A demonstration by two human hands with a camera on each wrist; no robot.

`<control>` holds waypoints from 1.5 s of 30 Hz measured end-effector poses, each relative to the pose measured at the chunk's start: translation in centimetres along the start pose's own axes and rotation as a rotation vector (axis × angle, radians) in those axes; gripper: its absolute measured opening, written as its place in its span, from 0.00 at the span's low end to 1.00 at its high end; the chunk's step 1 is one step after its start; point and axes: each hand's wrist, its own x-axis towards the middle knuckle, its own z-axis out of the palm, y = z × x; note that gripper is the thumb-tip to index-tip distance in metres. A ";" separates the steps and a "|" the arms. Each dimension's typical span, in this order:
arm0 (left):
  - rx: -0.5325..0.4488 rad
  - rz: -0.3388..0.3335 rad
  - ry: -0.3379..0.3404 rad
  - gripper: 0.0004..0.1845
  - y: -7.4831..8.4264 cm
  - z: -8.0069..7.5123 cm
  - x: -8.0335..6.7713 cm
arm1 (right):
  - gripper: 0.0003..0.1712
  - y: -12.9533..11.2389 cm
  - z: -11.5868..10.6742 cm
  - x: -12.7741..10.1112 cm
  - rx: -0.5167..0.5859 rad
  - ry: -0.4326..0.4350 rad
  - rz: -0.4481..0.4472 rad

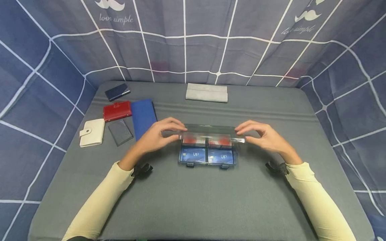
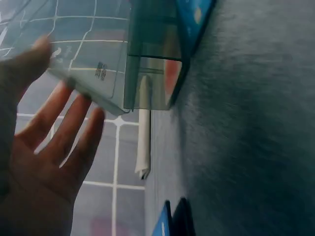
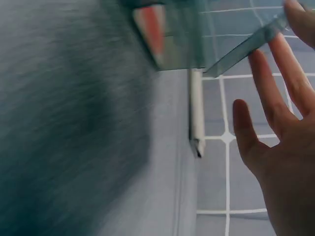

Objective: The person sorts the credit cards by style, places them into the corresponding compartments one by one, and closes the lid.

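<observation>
Head view: grey desk with a blue checked cloth backdrop on three sides, "love simple" printed on it. Back left of the desk: dark navy wallet, red wallet, white wallet, blue wallet, and a dark flat card sleeve. Folded grey cloth at back centre.

Clear plastic box sits at desk centre, between the two forearms. Blue VIP cards in the near row, red ones in the far row. Transparent lid is raised off the box, tilted up along its far side. Left hand has its fingers on the lid's left end, right hand has its fingers on the lid's right end. Both hands loosely spread, fingers extended; only the tips meet the lid. Cream sleeves on both arms.

Left wrist view: left hand is open, fingers straight and slightly apart, tips against the lid edge. Box corner with red card below it. Grey cloth is seen edge-on behind.

Right wrist view: blurred. Right hand is open, fingers straight and fanned, upper fingertips at the lid edge. Whether the thumb touches: can't tell.
</observation>
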 end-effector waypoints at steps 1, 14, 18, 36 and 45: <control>0.046 0.024 -0.045 0.18 0.1 0.0 -0.5 | 0.23 0.0 0.3 -0.4 -0.027 -0.023 0.000; 0.496 0.097 -0.330 0.35 1.9 1.8 -3.0 | 0.27 -0.7 2.9 -2.0 -0.461 -0.135 -0.079; 0.600 0.109 -0.297 0.40 2.4 3.2 -2.7 | 0.29 -1.1 3.1 -2.0 -0.508 -0.146 -0.109; 0.672 0.093 -0.252 0.43 2.7 4.3 -2.2 | 0.40 -2.2 4.6 -2.0 -0.634 -0.179 -0.152; 0.678 0.065 -0.245 0.39 3.2 4.1 -1.8 | 0.44 -2.7 6.3 -1.0 -0.766 -0.248 -0.220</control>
